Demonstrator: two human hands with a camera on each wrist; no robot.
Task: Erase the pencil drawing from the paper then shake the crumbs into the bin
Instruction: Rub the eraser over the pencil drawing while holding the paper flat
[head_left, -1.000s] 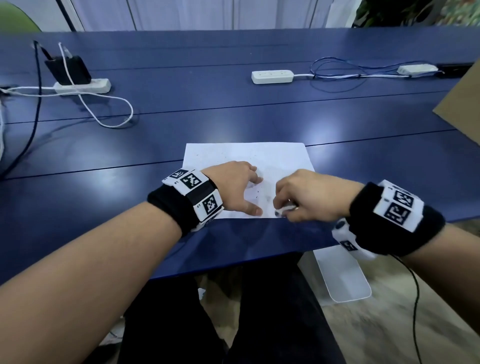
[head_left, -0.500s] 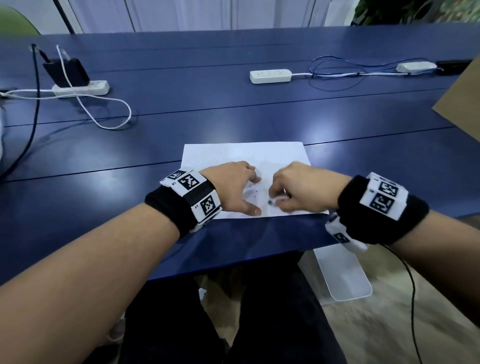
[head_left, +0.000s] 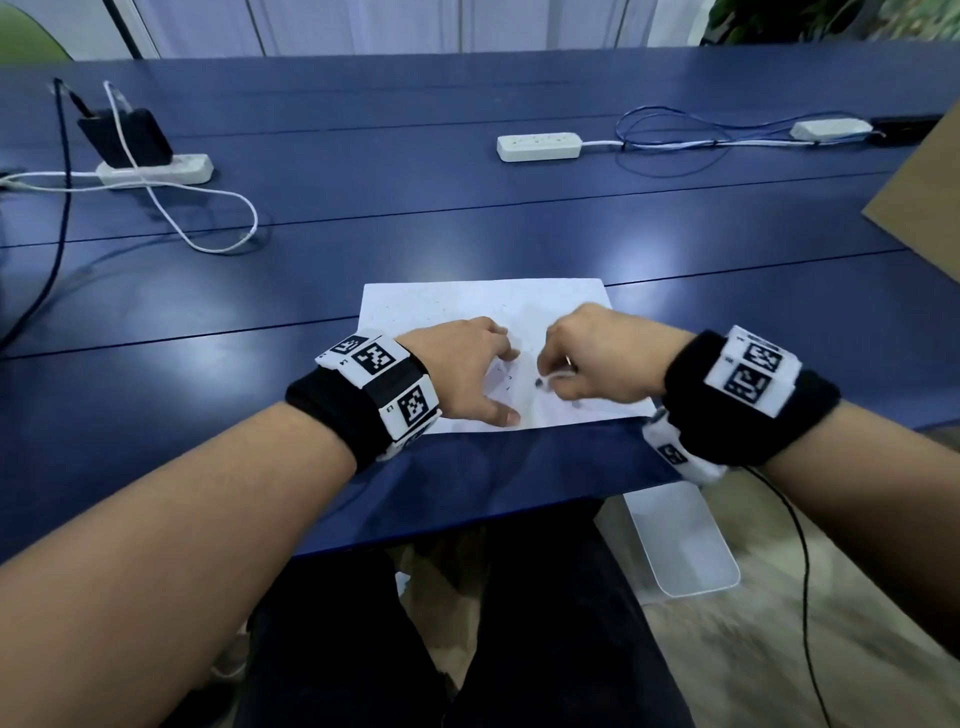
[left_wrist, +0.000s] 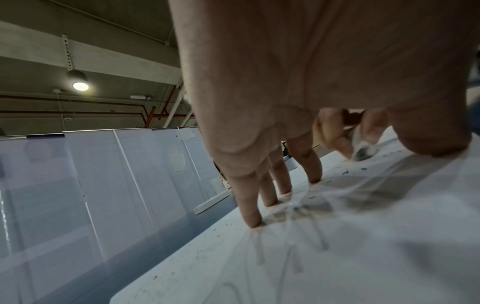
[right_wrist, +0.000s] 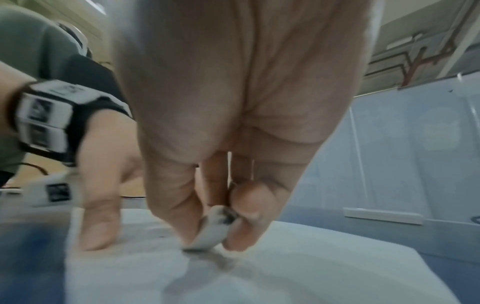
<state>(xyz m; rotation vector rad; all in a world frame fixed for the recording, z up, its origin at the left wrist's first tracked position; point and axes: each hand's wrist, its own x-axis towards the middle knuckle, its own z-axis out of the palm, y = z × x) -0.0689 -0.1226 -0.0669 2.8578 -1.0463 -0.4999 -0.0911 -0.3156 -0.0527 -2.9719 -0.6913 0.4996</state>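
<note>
Head view: white paper (head_left: 483, 312) lies at the near edge of the blue table (head_left: 415, 218), speckled with dark crumbs. Right hand (head_left: 597, 358) pinches a smudged white eraser (right_wrist: 213, 228) onto it; left hand (head_left: 462, 369) presses it flat, fingers spread.

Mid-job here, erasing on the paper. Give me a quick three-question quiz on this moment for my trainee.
1. True or false: the left hand lies with fingers spread on the paper.
2. What does the right hand hold in its grip? A) a pencil B) an eraser C) a cable
3. Fill in: dark crumbs lie scattered on the ____.

Key
1. True; its fingertips press the sheet.
2. B; the white eraser, with a dark smudged tip, is pinched between thumb and fingers and touches the paper.
3. Paper; the crumbs are not yet shaken off.
</note>
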